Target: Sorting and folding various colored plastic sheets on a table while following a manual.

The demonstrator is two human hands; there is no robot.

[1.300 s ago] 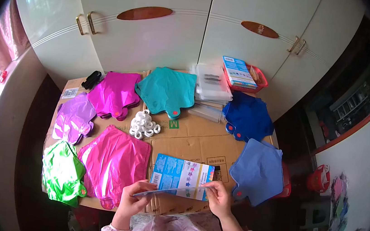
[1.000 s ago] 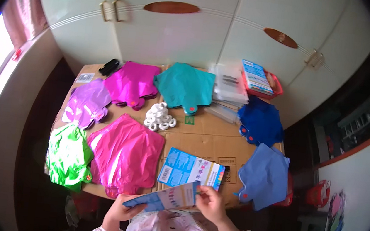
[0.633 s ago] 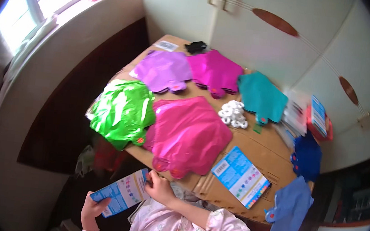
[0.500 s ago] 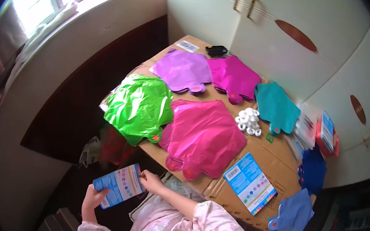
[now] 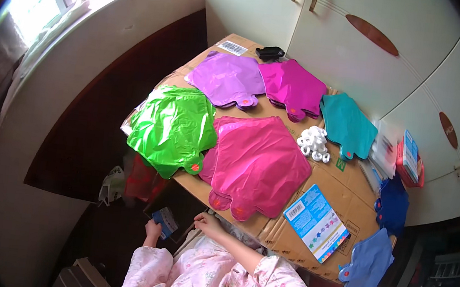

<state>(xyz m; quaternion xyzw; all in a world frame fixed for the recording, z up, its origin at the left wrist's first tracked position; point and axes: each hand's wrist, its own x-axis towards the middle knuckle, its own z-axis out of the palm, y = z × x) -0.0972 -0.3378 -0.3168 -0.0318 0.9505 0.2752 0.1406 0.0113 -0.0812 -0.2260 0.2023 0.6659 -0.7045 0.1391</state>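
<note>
Below the table's near edge, left of my lap, my left hand (image 5: 153,229) is closed on a blue printed card packet (image 5: 166,223). The packet is tilted down into a shadowed space and looks partly hidden. My right hand (image 5: 208,225) is apart from it, near the cardboard's front edge, with thumb and fingers slightly parted and nothing visible in them. A similar blue and white card packet (image 5: 316,222) lies on the cardboard to the right. Large pink foil sheets (image 5: 259,164), star-shaped with rounded tabs, lie just beyond my right hand.
Green (image 5: 172,128), lilac (image 5: 227,78), magenta (image 5: 292,88) and teal (image 5: 348,126) foil piles lie on the cardboard (image 5: 270,236), around white rings (image 5: 314,143). Blue sheets (image 5: 368,261) hang at the right edge. A red basket (image 5: 408,169) stands by the white cabinet (image 5: 363,73).
My left hand has carried the packet lower and to the right, into the shadow under the table edge. My right hand has let go of it and moved right. The view has shifted slightly.
</note>
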